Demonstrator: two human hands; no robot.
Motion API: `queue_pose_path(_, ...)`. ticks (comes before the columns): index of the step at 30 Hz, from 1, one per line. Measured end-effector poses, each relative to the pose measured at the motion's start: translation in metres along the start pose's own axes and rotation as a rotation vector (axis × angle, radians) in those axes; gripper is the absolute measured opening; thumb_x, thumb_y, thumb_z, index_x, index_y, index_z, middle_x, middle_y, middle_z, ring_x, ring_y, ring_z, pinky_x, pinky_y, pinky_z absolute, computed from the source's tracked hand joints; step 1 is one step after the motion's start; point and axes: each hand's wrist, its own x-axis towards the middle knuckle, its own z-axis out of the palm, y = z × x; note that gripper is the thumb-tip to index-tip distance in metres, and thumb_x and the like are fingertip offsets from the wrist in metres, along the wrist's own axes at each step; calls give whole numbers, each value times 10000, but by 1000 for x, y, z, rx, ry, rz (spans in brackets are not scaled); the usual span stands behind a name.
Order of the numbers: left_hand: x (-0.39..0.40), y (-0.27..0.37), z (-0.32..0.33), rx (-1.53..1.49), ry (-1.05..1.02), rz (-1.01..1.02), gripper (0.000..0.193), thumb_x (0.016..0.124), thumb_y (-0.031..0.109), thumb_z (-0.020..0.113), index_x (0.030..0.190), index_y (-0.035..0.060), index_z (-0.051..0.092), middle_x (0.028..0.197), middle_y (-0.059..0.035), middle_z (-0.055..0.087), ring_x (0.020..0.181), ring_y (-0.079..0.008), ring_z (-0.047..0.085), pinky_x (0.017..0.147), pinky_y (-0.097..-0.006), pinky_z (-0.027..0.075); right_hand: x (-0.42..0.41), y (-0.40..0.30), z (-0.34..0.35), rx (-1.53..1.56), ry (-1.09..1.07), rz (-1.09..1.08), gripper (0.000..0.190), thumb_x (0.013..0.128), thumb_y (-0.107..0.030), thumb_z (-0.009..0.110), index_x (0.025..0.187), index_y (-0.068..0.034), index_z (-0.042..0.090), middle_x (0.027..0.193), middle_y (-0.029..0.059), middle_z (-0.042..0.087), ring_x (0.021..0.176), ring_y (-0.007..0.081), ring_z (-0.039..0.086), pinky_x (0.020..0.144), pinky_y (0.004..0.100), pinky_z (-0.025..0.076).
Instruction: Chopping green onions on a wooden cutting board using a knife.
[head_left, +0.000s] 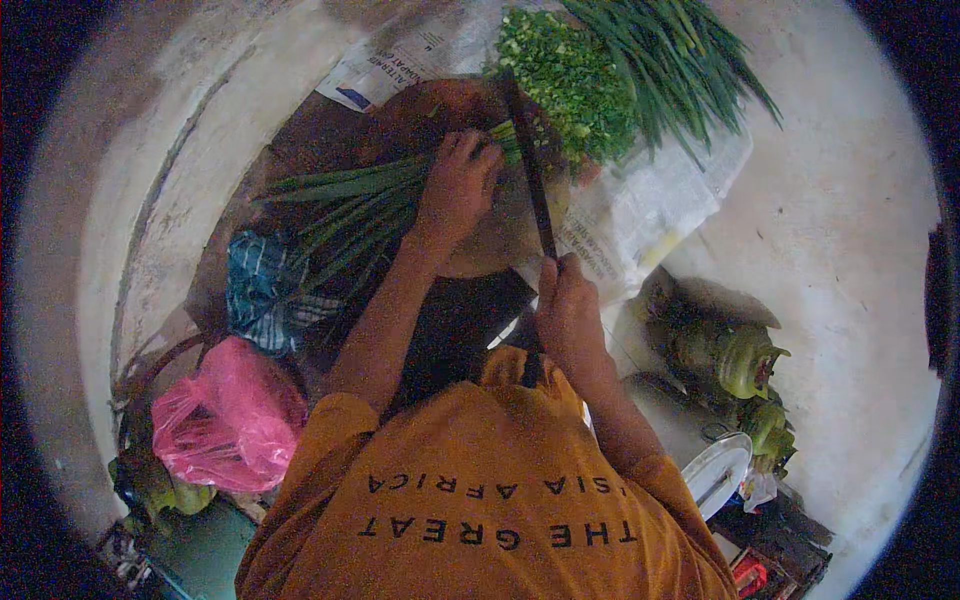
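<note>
My left hand (461, 180) is closed around a bunch of long green onions (360, 191), whose leaves trail off to the left. In my right hand (570, 296) is the handle of a long dark knife (534, 165). Its blade points away from me and lies across the cut end of the bunch, just right of my left fingers. Beneath them is a round wooden chopping board (480, 251). A heap of chopped green onion (566, 82) spreads at the board's far right, and more whole green onions (675, 67) lie beyond it.
Printed sheeting (667, 202) lies under the heap. At left are a blue patterned cloth or bag (259, 285) and a pink plastic bag (232, 420). Leafy green vegetables (742, 367) sit at right, near a round pale dish or pan (720, 469). A teal surface (202, 551) shows at lower left.
</note>
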Motion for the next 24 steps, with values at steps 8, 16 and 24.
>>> queue_pose_path(8, 3, 5, 0, 19, 22, 12, 249, 763, 33, 603, 1012, 28, 605, 1063, -161, 534, 1021, -379, 498, 897, -456, 441, 5, -10, -4, 6, -14, 55, 292, 979, -239, 421, 902, 41, 449, 659, 319, 561, 662, 516, 565, 536, 548, 431)
queue_pose_path(16, 3, 4, -2, -39, 21, -12, 259, 740, 22, 616, 999, 30, 605, 1049, -154, 533, 1015, -374, 504, 905, -453, 441, 8, -12, -4, 67, 36, 68, 301, 986, -227, 416, 882, 51, 468, 657, 306, 545, 650, 523, 530, 525, 525, 389)
queue_pose_path(24, 2, 3, -1, -12, 0, -31, 209, 774, 46, 609, 983, 28, 613, 1071, -158, 531, 1016, -381, 501, 894, -453, 455, 7, -8, -4, -7, -7, 10, 295, 972, -250, 433, 920, 41, 436, 668, 317, 577, 676, 509, 589, 548, 564, 455)
